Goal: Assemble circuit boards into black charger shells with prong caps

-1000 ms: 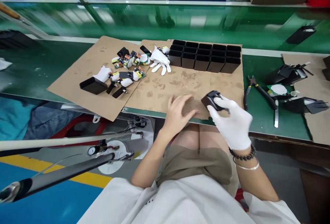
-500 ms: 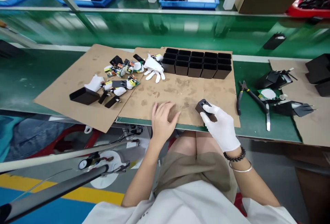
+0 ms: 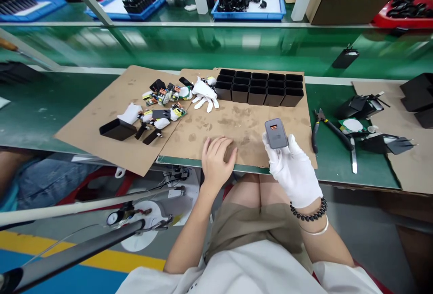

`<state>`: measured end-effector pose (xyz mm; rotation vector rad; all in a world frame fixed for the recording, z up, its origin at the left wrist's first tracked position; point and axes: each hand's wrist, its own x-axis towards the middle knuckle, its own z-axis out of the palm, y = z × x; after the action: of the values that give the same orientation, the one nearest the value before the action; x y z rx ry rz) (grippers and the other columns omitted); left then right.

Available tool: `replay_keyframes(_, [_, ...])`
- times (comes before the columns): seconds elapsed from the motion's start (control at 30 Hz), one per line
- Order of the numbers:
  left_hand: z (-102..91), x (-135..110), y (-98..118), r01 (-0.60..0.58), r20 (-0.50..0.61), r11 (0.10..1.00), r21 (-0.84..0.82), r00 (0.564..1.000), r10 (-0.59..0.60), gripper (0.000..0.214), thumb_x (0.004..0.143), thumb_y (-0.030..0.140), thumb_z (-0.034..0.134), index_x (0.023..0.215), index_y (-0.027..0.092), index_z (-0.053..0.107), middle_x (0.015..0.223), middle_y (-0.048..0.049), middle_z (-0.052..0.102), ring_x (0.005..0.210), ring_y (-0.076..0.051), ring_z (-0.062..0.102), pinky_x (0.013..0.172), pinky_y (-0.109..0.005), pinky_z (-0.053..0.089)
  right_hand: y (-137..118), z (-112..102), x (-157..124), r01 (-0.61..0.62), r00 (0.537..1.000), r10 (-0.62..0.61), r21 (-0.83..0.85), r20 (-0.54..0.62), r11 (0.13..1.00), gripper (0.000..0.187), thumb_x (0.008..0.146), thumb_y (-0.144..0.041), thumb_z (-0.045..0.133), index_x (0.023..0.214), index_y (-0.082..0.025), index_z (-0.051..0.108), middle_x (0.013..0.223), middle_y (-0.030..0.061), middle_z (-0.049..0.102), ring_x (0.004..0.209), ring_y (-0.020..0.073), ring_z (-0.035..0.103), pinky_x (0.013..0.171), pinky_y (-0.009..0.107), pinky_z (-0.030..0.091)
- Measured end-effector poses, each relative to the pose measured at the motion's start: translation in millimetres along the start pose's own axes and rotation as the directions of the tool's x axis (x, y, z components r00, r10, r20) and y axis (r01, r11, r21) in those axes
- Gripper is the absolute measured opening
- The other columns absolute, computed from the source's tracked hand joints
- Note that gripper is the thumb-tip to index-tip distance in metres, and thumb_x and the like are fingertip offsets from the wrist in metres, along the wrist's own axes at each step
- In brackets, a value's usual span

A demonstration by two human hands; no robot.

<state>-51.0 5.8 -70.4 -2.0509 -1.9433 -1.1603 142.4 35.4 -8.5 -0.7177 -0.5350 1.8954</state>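
Observation:
My right hand (image 3: 292, 170), in a white glove, grips a black charger (image 3: 276, 134) and tilts it so that the end with an orange-lined port faces up toward me. My bare left hand (image 3: 218, 161) rests on the front edge of the cardboard sheet (image 3: 233, 122), holding nothing, its fingers loosely bent. Beyond both hands stand rows of open black charger cases (image 3: 257, 91). To the left lie loose circuit boards (image 3: 165, 93), an empty white glove (image 3: 204, 93) and a black case (image 3: 117, 129) on its side.
Black-handled cutting pliers (image 3: 333, 129) and a metal blade-like tool (image 3: 353, 156) lie to the right, near opened chargers (image 3: 360, 104). A green conveyor (image 3: 250, 43) runs behind, carrying a charger (image 3: 345, 57). Past it are blue trays (image 3: 250, 16) and people's hands. A pole (image 3: 84, 244) slants at lower left.
My right hand has turned over, palm upward, bringing the charger's port end into view. My left hand stays at the cardboard edge. The charger on the conveyor has moved slightly left.

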Motion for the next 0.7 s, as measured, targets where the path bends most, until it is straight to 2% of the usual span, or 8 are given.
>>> replay_keyframes(0.13, [-0.3, 1, 0, 0.004, 0.012, 1.000, -0.001, 1.000, -0.004, 0.016, 0.094, 0.028, 0.059, 0.105, 0.021, 0.068, 0.109, -0.0068, 0.078, 0.111, -0.024, 0.070, 0.114, -0.046, 0.039, -2, 6, -2, -0.025, 0.999, 0.023, 0.047, 0.043, 0.999, 0.031, 0.083, -0.044, 0.078, 0.109, -0.028, 0.074, 0.119, -0.0049, 0.076, 0.127, 0.0121, 0.063, 0.111, 0.025, 0.049])
replay_keyframes(0.3, [-1.1, 1, 1, 0.031, 0.030, 0.999, -0.017, 0.999, -0.031, 0.017, 0.094, 0.028, 0.059, 0.106, 0.021, 0.069, 0.109, -0.0063, 0.078, 0.112, -0.024, 0.070, 0.116, -0.046, 0.038, -7, 15, -7, -0.082, 0.996, 0.078, 0.092, 0.047, 0.992, 0.019, 0.087, -0.034, 0.075, 0.105, -0.027, 0.074, 0.115, -0.0044, 0.077, 0.127, 0.0118, 0.064, 0.110, 0.026, 0.050])
replay_keyframes(0.4, [-2.1, 1, 1, 0.031, 0.036, 0.999, -0.013, 0.999, -0.030, 0.017, 0.095, 0.028, 0.058, 0.106, 0.022, 0.068, 0.110, -0.0061, 0.078, 0.112, -0.024, 0.070, 0.115, -0.046, 0.039, -9, 21, -10, -0.144, 0.989, 0.139, 0.113, 0.049, 0.983, 0.021, 0.088, -0.030, 0.073, 0.109, -0.023, 0.073, 0.116, -0.0012, 0.077, 0.128, 0.0117, 0.062, 0.108, 0.021, 0.051])
replay_keyframes(0.57, [-2.9, 1, 2, 0.016, 0.029, 1.000, -0.027, 0.999, -0.015, 0.016, 0.095, 0.027, 0.058, 0.107, 0.021, 0.068, 0.110, -0.0057, 0.078, 0.112, -0.024, 0.070, 0.116, -0.046, 0.038, -11, 26, -12, -0.208, 0.978, 0.203, 0.136, 0.051, 0.969, 0.024, 0.089, -0.028, 0.072, 0.112, -0.024, 0.071, 0.118, -0.0021, 0.076, 0.131, 0.0089, 0.060, 0.104, 0.015, 0.050])
replay_keyframes(0.7, [-2.6, 2, 1, 0.058, 0.047, 0.995, -0.079, 0.997, -0.054, 0.016, 0.094, 0.026, 0.059, 0.105, 0.022, 0.069, 0.110, -0.0058, 0.078, 0.113, -0.024, 0.069, 0.117, -0.048, 0.037, -12, 28, -12, -0.226, 0.974, 0.227, 0.113, 0.012, 0.967, 0.020, 0.094, -0.028, 0.064, 0.113, -0.024, 0.071, 0.127, -0.0014, 0.073, 0.136, 0.0093, 0.055, 0.106, 0.016, 0.049])
